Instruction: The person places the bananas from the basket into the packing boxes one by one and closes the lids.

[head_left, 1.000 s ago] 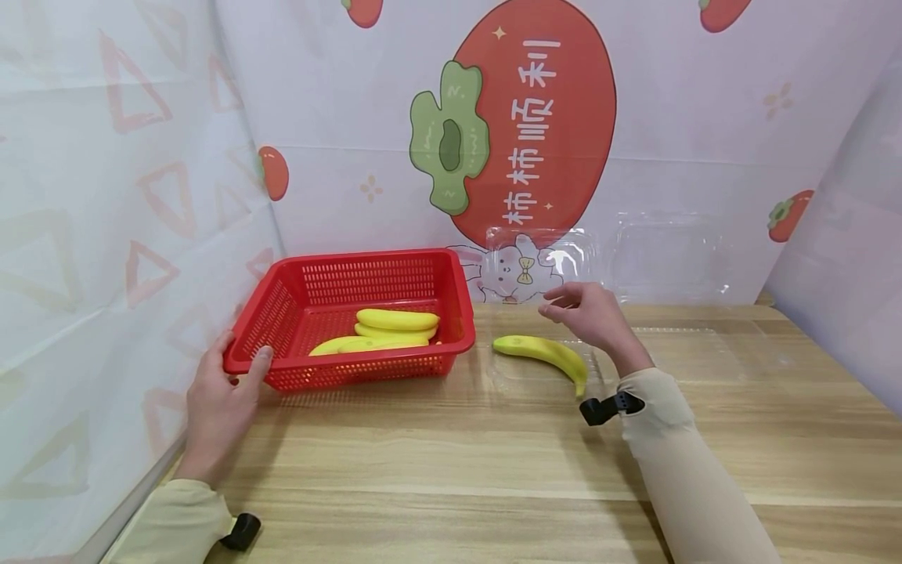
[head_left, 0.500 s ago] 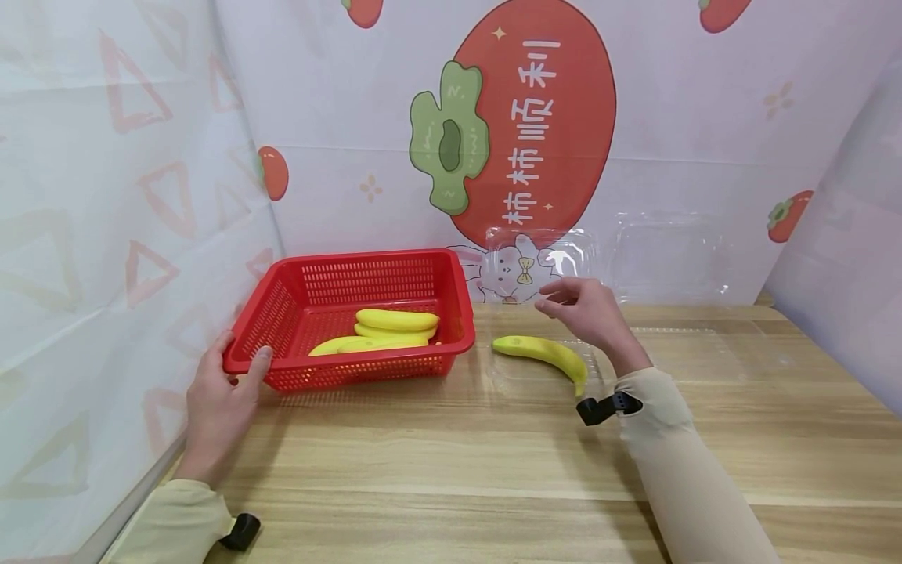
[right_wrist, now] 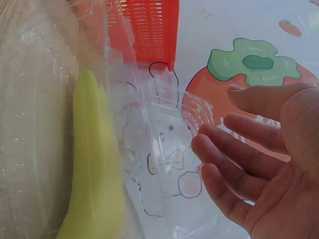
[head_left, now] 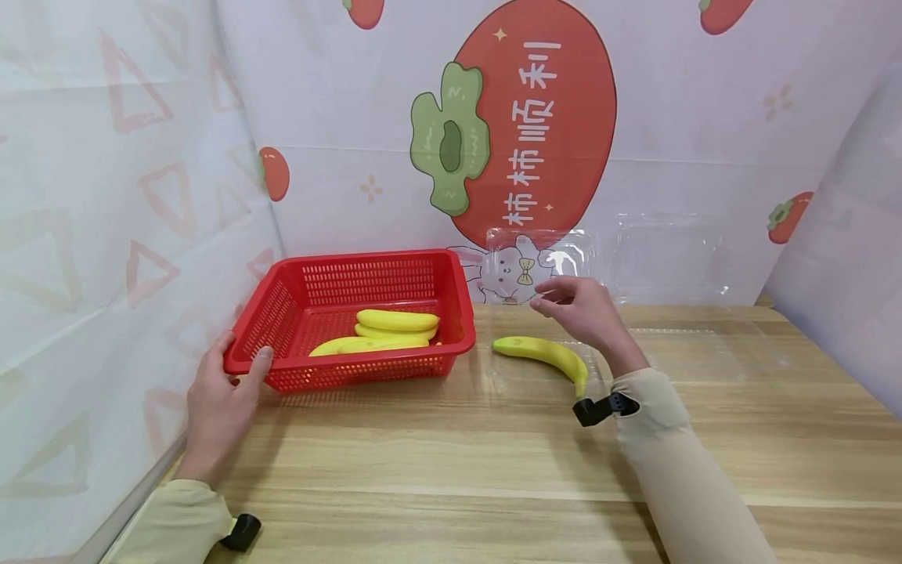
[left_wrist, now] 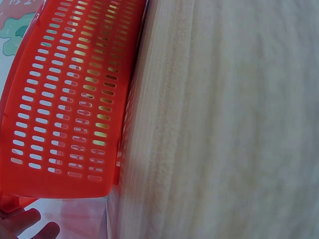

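At the left, my left hand [head_left: 221, 407] grips the near-left corner of a red plastic basket [head_left: 366, 364], thumb over the rim. Its fingertips [left_wrist: 25, 219] show by the basket's corner in the left wrist view. Several yellow bananas [head_left: 397, 319] lie inside the basket. My right hand [head_left: 585, 313] hovers with relaxed, slightly bent fingers and holds nothing. Below it a single banana [head_left: 543, 351], green at one tip, lies in a clear plastic clamshell box [head_left: 503, 380]. In the right wrist view this banana [right_wrist: 94, 169] sits beside the raised clear lid [right_wrist: 194, 107].
Right of that box stands a second clear clamshell box [head_left: 698, 352], its lid [head_left: 669, 254] raised against the back. Everything rests on a wood-grain table [head_left: 423, 454]. A printed cloth backdrop [head_left: 338, 86] closes off the back and sides.
My right hand has drifted slightly left and a little up over the banana's box. The left hand, the basket and the bananas stay put.
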Demonstrator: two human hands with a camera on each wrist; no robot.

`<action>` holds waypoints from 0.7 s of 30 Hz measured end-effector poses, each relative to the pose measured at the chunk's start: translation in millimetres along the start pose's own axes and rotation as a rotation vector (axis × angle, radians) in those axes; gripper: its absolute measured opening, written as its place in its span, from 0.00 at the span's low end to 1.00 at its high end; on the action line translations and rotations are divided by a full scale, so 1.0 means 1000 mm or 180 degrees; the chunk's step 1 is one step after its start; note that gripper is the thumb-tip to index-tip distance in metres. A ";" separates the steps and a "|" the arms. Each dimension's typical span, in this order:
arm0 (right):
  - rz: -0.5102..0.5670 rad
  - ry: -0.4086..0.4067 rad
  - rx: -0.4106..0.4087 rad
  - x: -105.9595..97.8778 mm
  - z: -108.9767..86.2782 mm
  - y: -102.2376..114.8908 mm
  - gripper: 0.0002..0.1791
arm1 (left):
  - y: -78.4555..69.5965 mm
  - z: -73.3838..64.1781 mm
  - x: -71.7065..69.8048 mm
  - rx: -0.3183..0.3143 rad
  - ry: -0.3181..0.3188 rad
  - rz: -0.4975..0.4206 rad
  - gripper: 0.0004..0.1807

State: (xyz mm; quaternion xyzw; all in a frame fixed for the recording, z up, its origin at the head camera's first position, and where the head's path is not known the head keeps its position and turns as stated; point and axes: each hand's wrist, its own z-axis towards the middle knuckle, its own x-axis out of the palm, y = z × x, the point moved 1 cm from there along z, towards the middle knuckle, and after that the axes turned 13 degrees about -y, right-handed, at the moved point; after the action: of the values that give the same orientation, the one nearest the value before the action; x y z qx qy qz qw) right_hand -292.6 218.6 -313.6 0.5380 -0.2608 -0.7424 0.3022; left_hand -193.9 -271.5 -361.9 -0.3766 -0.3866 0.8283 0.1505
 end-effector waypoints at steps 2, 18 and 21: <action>-0.0002 0.0001 0.0000 0.001 0.000 0.001 0.21 | 0.000 0.000 0.000 -0.0007 0.0002 -0.0001 0.43; 0.0138 -0.0039 -0.0082 0.010 -0.003 0.020 0.21 | 0.000 -0.001 0.000 -0.0025 0.0042 -0.0102 0.44; 0.0198 -0.0031 -0.0066 0.012 -0.003 0.024 0.21 | 0.000 0.000 0.000 -0.0048 0.0083 -0.0107 0.45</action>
State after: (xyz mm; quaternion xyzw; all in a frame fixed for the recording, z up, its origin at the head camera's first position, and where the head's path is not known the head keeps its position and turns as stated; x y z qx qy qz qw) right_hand -288.7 193.3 -305.3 0.5229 -0.2711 -0.7379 0.3295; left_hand -193.9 -271.2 -362.0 -0.3819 -0.3972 0.8177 0.1666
